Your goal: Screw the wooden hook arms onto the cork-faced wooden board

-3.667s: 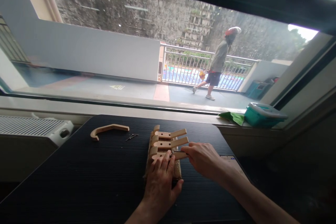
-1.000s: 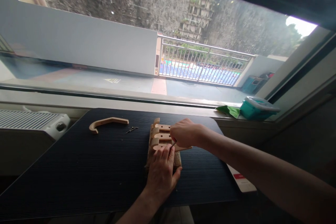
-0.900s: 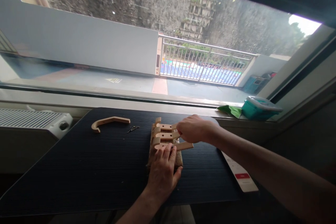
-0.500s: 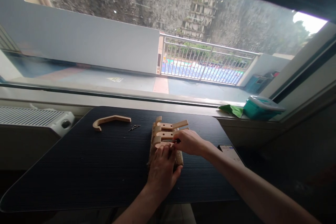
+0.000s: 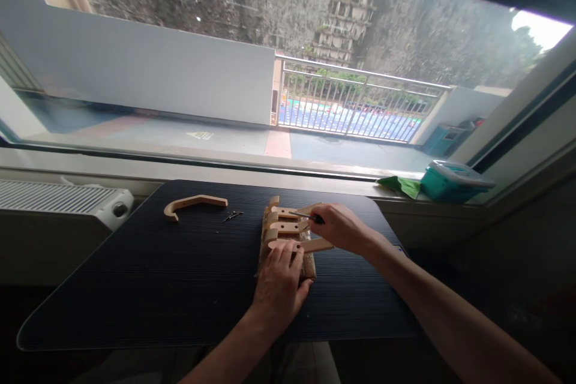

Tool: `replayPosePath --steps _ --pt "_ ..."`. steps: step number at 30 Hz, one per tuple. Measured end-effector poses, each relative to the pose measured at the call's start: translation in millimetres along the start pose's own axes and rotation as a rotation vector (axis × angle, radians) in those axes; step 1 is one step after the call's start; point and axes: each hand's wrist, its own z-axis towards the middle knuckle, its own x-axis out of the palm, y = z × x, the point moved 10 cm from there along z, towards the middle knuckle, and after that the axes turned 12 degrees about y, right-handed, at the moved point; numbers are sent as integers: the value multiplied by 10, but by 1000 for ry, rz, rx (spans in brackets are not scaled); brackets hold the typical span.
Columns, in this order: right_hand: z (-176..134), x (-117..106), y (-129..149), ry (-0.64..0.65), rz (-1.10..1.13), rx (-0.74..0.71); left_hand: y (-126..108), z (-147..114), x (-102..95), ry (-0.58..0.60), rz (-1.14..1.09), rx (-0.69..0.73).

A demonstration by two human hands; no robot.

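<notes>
A rough-sided wooden block (image 5: 307,266) lies on the dark table, with three pale curved wooden hooks side by side across it. My left hand (image 5: 279,288) presses the nearest hook (image 5: 318,245) down, fingers laid over it and thumb by the block's near edge. My right hand (image 5: 339,225) is closed around a screwdriver (image 5: 305,215), its dark handle mostly hidden in the fist. The metal shaft points left over the farthest hook (image 5: 282,212). The middle hook (image 5: 288,227) shows dark holes and lies just below the shaft.
A loose curved wooden hook (image 5: 198,200) lies at the table's far left. Several small screws (image 5: 233,216) are beside it. A teal box (image 5: 452,181) and a green cloth (image 5: 400,186) sit on the windowsill. A white radiator (image 5: 67,201) stands left of the table (image 5: 148,288).
My right hand has lifted off the nearest hook and moved away from me and slightly right with the screwdriver, uncovering that hook's hole and arm. My left hand stays in place.
</notes>
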Motion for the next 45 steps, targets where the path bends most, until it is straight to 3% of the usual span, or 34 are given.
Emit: replayPosePath --steps 3,5,7,10,13,19,22,33,45 --pt "-206 -63 -157 -35 117 31 48 -137 -215 -115 -61 46" --pt "-313 51 -265 -12 193 68 218 -256 -424 -268 -98 -7" --pt "-361 239 -355 19 314 92 482 -318 -518 -349 -161 -134" --pt "-321 463 -406 20 527 66 808 -238 -406 -289 -359 -255" --pt "-217 481 -414 -37 642 36 906 -79 -307 -216 -462 -244" --pt "-96 226 -431 -197 674 0 957 73 -551 -325 -438 -227" --pt "-85 208 -464 -243 651 -1 949 101 -593 -329 -433 -215" --pt "-87 424 -527 -216 601 9 930 88 -377 -208 -468 -226" --pt "-183 371 -338 -162 484 30 1025 15 -329 -169 -513 -254"
